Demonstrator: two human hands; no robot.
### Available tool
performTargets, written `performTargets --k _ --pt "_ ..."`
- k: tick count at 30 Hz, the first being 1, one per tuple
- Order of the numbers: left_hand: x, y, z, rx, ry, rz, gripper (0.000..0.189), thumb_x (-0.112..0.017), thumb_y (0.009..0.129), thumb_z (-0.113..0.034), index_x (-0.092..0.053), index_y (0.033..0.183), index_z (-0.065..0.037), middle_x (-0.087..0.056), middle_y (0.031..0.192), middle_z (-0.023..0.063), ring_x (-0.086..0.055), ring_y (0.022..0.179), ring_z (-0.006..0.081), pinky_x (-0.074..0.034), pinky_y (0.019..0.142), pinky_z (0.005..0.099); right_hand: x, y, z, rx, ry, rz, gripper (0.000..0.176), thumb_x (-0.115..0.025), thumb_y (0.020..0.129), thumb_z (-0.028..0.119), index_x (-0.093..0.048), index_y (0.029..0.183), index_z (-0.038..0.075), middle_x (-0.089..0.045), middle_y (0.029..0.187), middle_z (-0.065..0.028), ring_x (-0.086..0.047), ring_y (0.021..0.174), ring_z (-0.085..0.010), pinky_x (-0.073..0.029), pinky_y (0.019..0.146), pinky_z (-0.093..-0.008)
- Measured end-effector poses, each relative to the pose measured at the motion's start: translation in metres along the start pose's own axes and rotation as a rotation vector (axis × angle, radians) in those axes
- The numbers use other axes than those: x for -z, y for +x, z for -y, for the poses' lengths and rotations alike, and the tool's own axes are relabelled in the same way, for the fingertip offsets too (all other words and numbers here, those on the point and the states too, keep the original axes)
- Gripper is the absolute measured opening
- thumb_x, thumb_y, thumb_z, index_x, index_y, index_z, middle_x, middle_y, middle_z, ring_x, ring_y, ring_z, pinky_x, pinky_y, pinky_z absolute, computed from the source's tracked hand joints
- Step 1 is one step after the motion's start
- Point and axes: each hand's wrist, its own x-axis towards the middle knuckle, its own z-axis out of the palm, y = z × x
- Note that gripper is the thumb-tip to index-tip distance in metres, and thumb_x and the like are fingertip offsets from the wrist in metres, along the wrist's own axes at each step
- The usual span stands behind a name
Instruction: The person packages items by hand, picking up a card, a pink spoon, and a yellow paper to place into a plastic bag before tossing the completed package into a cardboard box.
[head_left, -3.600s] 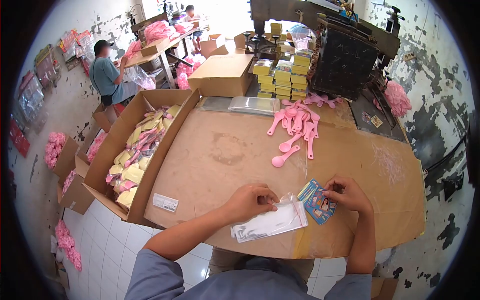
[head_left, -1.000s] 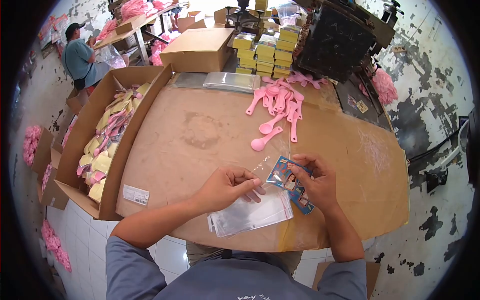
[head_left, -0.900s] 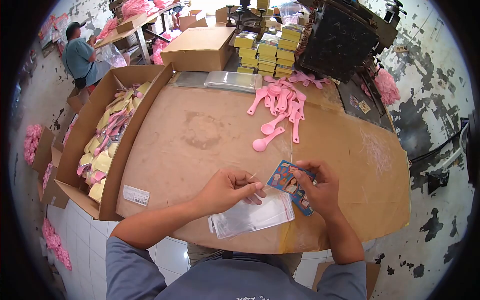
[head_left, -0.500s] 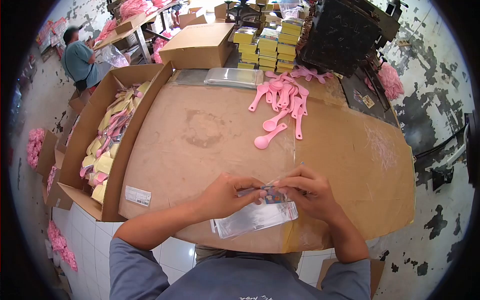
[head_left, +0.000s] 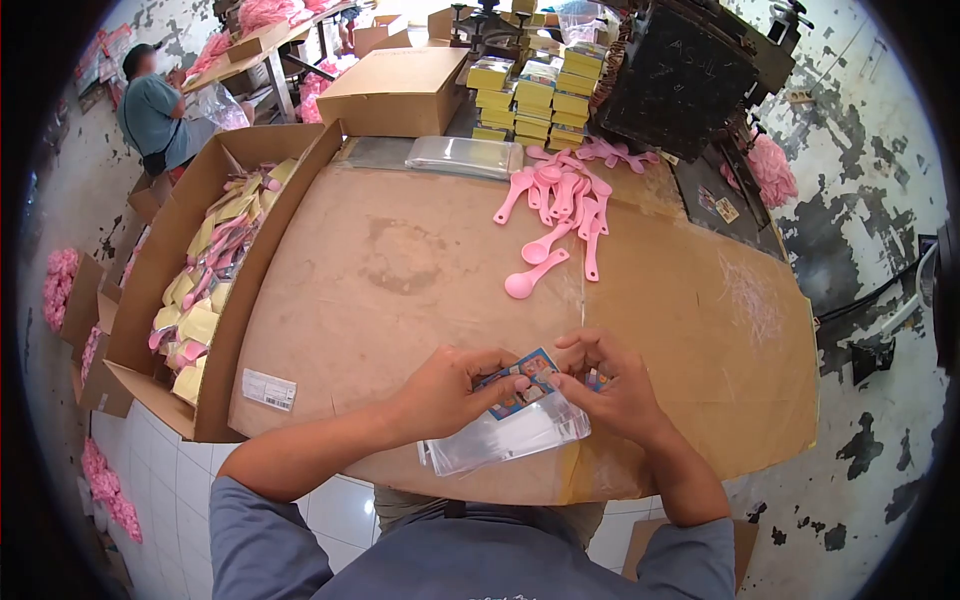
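My left hand (head_left: 450, 388) and my right hand (head_left: 610, 392) meet over the near edge of the cardboard-covered table (head_left: 420, 260). Between their fingertips they hold a small colourful printed card (head_left: 520, 383), which sits partly inside a clear plastic bag. Under the hands lies a stack of clear plastic bags (head_left: 505, 437). A loose pile of pink plastic spoons (head_left: 555, 205) lies farther back on the table, with one spoon (head_left: 533, 275) nearest to me.
An open carton (head_left: 195, 270) of packed yellow-and-pink items stands at the left. Stacks of yellow boxes (head_left: 545, 95), a closed carton (head_left: 395, 90), a flat pack of clear bags (head_left: 462, 155) and a dark machine (head_left: 690, 75) line the back. Another person (head_left: 155, 110) works far left.
My right hand has brought the printed card from the right to my left hand, and the card now enters the clear bag that both hands hold.
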Motion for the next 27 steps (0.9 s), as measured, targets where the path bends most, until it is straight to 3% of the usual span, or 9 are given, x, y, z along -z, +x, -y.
performTargets --k 2,5,8,11,13,16,19,22,27 --pt "0.001 0.001 -0.004 -0.02 -0.014 -0.015 0.023 -0.067 0.102 -0.018 -0.071 0.116 -0.001 -0.076 0.088 0.0072 -0.067 0.076 0.0079 -0.055 0.069 0.0269 -0.004 -0.002 -0.01 0.001 0.046 -0.109 0.019 -0.075 0.09 0.002 -0.072 0.109 0.0 -0.069 0.091 -0.0054 -0.065 0.08 -0.0102 -0.051 0.07 -0.0264" --pt "0.001 0.002 0.01 0.014 -0.262 0.043 0.025 -0.067 0.103 -0.018 -0.069 0.12 -0.001 -0.076 0.097 0.0046 -0.069 0.085 0.006 -0.057 0.075 0.0248 0.002 0.005 0.012 0.203 -0.257 0.03 0.01 -0.075 0.091 0.005 -0.074 0.1 0.001 -0.069 0.091 -0.0072 -0.067 0.083 -0.0151 -0.053 0.073 -0.0306" --pt "0.005 0.001 0.002 0.038 -0.169 0.018 0.025 -0.065 0.104 -0.017 -0.068 0.123 -0.001 -0.076 0.099 0.0054 -0.069 0.084 0.0067 -0.058 0.075 0.0245 0.012 0.019 0.01 0.31 -0.256 0.173 0.012 -0.073 0.094 0.013 -0.073 0.096 0.001 -0.067 0.094 -0.0096 -0.066 0.087 -0.0206 -0.053 0.077 -0.0346" --pt "0.005 0.003 0.003 0.051 -0.269 -0.003 0.025 -0.064 0.104 -0.016 -0.067 0.123 -0.001 -0.075 0.1 0.0053 -0.068 0.084 0.0059 -0.058 0.075 0.0238 0.039 0.059 -0.01 -0.126 -0.473 -0.137 0.025 -0.071 0.095 0.026 -0.071 0.096 0.0 -0.066 0.098 -0.0119 -0.065 0.091 -0.0272 -0.052 0.081 -0.0398" --pt "0.006 0.004 0.005 0.031 -0.263 -0.025 0.025 -0.064 0.104 -0.016 -0.067 0.124 -0.001 -0.075 0.1 0.0048 -0.068 0.085 0.0052 -0.057 0.075 0.0231 0.053 0.085 -0.041 -0.037 -0.848 -0.323 0.031 -0.069 0.095 0.031 -0.07 0.102 0.001 -0.065 0.099 -0.0141 -0.064 0.093 -0.0329 -0.051 0.083 -0.0441" --pt "0.01 0.005 0.002 0.023 -0.299 -0.036 0.027 -0.064 0.104 -0.016 -0.066 0.125 0.0 -0.075 0.1 0.0048 -0.068 0.085 0.0046 -0.057 0.074 0.0224 0.066 0.106 -0.08 0.108 -1.169 -0.368 0.032 -0.071 0.092 0.031 -0.072 0.105 0.002 -0.068 0.109 -0.0172 -0.066 0.089 -0.034 -0.053 0.078 -0.0429" --pt "0.011 0.007 0.006 -0.015 -0.382 -0.054 0.028 -0.065 0.104 -0.016 -0.065 0.126 0.001 -0.075 0.099 0.0049 -0.067 0.084 0.0044 -0.057 0.073 0.0222 0.074 0.103 -0.086 -0.018 -1.054 -0.381 0.032 -0.071 0.09 0.03 -0.071 0.105 0.002 -0.068 0.106 -0.0166 -0.065 0.082 -0.037 -0.053 0.076 -0.045" --pt "0.012 0.009 0.007 -0.038 -0.436 -0.096 0.029 -0.065 0.104 -0.014 -0.064 0.127 0.002 -0.074 0.098 0.0049 -0.067 0.084 0.0044 -0.057 0.073 0.0221 0.083 0.076 -0.057 -0.053 -1.003 -0.342 0.026 -0.07 0.092 0.022 -0.07 0.109 0.002 -0.066 0.103 -0.0163 -0.066 0.077 -0.031 -0.053 0.074 -0.0392" --pt "0.012 0.009 0.006 -0.002 -0.386 -0.109 0.029 -0.066 0.103 -0.014 -0.064 0.127 0.002 -0.074 0.098 0.0044 -0.067 0.085 0.0044 -0.056 0.074 0.0218 0.057 0.031 0.015 0.053 -0.397 -0.085 0.016 -0.067 0.094 0.006 -0.071 0.108 0.0 -0.066 0.096 -0.0117 -0.066 0.08 -0.0195 -0.051 0.071 -0.0321"
